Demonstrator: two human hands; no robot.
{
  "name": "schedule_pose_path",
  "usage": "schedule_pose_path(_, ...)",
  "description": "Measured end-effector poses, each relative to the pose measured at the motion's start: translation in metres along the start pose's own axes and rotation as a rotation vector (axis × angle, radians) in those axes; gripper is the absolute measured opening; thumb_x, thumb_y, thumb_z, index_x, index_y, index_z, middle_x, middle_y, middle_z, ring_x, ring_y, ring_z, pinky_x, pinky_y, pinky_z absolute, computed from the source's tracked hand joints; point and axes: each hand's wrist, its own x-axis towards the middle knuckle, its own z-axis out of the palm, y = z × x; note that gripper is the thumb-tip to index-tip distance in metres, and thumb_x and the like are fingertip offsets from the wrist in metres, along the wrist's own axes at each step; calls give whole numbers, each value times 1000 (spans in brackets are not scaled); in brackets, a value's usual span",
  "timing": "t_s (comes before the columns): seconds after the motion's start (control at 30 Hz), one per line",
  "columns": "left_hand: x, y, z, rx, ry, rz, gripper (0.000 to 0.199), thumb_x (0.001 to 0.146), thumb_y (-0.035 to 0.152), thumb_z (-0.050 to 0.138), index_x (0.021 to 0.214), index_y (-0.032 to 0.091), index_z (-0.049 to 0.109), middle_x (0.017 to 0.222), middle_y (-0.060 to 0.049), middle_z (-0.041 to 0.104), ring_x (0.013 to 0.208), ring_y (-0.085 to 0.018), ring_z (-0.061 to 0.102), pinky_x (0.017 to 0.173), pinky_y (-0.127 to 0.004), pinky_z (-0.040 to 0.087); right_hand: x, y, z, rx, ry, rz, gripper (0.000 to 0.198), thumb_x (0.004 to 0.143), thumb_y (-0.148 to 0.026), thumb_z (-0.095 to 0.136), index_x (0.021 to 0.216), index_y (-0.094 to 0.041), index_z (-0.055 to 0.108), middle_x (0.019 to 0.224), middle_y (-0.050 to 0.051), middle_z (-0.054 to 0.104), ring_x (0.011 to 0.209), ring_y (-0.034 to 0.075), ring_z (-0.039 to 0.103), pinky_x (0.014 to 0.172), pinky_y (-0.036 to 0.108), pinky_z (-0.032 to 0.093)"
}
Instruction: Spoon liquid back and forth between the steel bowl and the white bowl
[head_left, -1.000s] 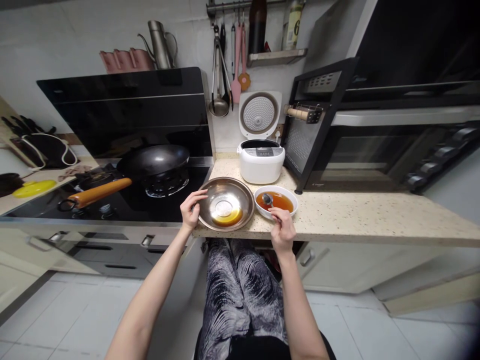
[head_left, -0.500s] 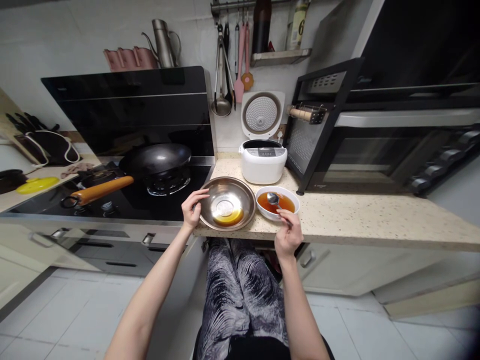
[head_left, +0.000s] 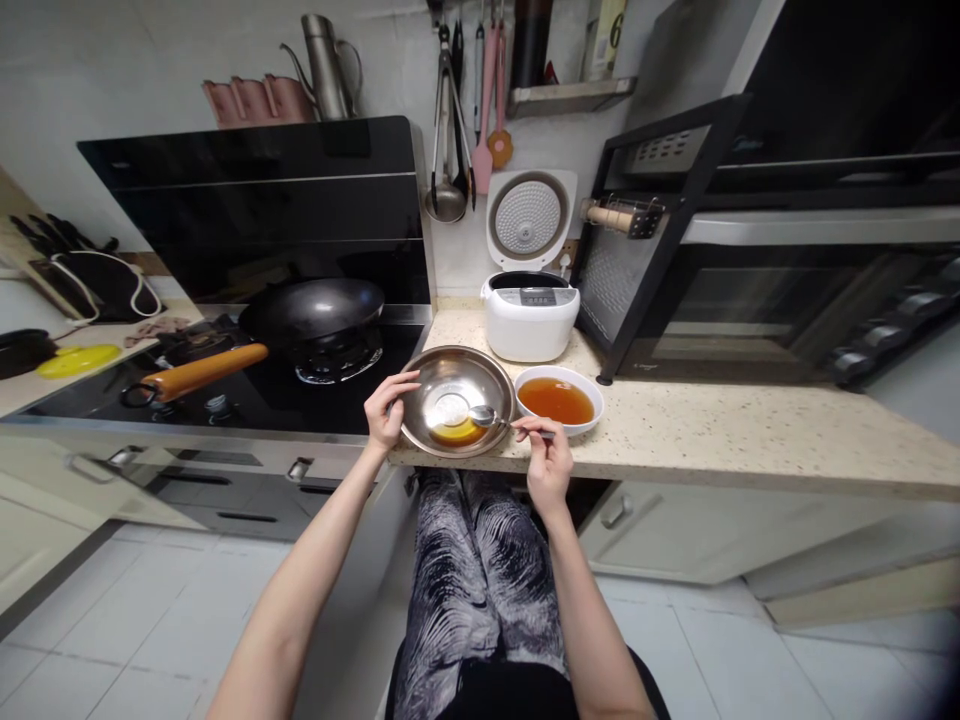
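Steel basin (head_left: 442, 375) on the counter (head_left: 712, 430), head view, yellow liquid (head_left: 454, 434) inside; clamped at its left rim by the fingers of the left hand (head_left: 385, 412). Spoon (head_left: 482, 415) pinched in the fingers of the right hand (head_left: 549, 462), scoop over the basin; bowl (head_left: 587, 425) of amber liquid (head_left: 556, 402) just beside, rightward.

Soft, fairly even light is cast over a kitchen counter (head_left: 712, 430), with bright glare thrown back by a steel basin (head_left: 457, 372) and a small highlight by the amber liquid (head_left: 553, 404); the oven (head_left: 772, 310) is stretched and blurred toward the right edge.
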Motion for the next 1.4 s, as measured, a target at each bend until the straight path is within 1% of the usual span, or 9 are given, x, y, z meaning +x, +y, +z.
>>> schedule_pose_path(0.27,-3,-3,0,9,-13,-30,36,99,39,47,104,20,78,120,-12,77,110,-30,73,92,-47,59,-1,4,1,24,-42,46,21,104,-38,52,96,-23,65,91,4,75,69,14,64,68,30,55)
schedule_pose_path(0.47,-2,1,0,-15,-9,8,35,100,35,47,105,21,78,121,-12,77,111,-29,73,93,-47,58,0,5,1,76,-37,86,21,102,-39,55,94,-22,65,90,3,74,68,13,63,68,29,54)
schedule_pose_path(0.67,-3,0,-1,43,-15,-13,40,101,42,44,104,20,78,120,-12,77,110,-29,73,94,-48,58,-3,10,5,94,-45,130,22,102,-40,55,94,-22,64,89,3,74,68,14,63,68,29,54)
schedule_pose_path(1.03,-5,-2,-1,26,-17,-7,40,101,43,45,105,21,78,121,-12,76,110,-30,73,94,-48,58,-7,12,10,142,-60,177,22,102,-41,56,93,-21,62,86,2,74,66,12,64,67,28,55)
schedule_pose_path(1.27,-6,-4,-1,3,-15,4,35,101,39,47,107,21,77,123,-11,76,112,-29,73,95,-48,58,-6,13,12,223,-32,217,23,101,-43,58,92,-22,60,85,2,73,63,12,63,64,27,56)
schedule_pose_path(1.4,-5,-3,-1,26,-18,-13,37,101,40,46,105,20,78,122,-12,76,111,-29,73,94,-48,58,-5,13,12,260,7,227,23,100,-43,60,92,-22,57,83,1,72,63,12,63,63,27,56)
